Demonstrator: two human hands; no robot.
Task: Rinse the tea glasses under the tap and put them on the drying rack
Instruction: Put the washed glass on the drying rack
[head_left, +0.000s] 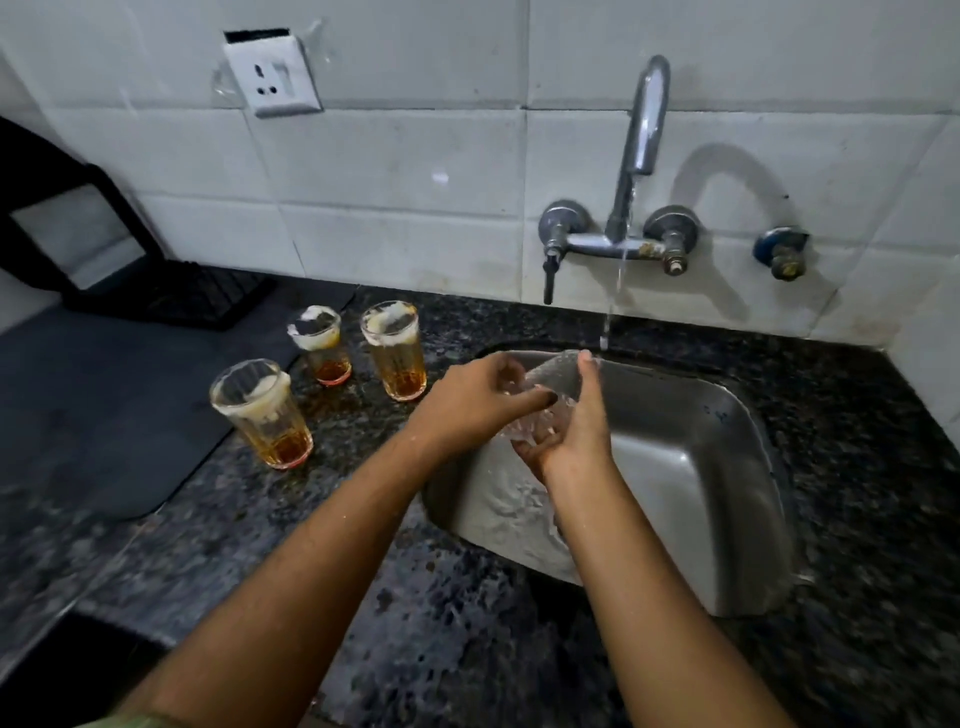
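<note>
Over the steel sink (691, 467) I hold one clear ribbed tea glass (545, 395), tilted on its side under the thin stream from the tap (641, 140). My right hand (576, 426) grips it from below and the right, thumb up by the rim. My left hand (478, 400) holds it from the left, fingers curled on its wall. Three more glasses stand on the counter to the left, each with foam at the rim and amber tea at the bottom: one nearest me (262, 413), one behind it (319, 345), one closest to the sink (395, 351).
A dark drying mat (104, 395) lies on the granite counter (467, 623) at the left, with a black rack (171, 296) behind it against the tiled wall. Tap handles (563, 228) and a side valve (782, 254) stick out above the sink. A socket (270, 78) sits on the wall.
</note>
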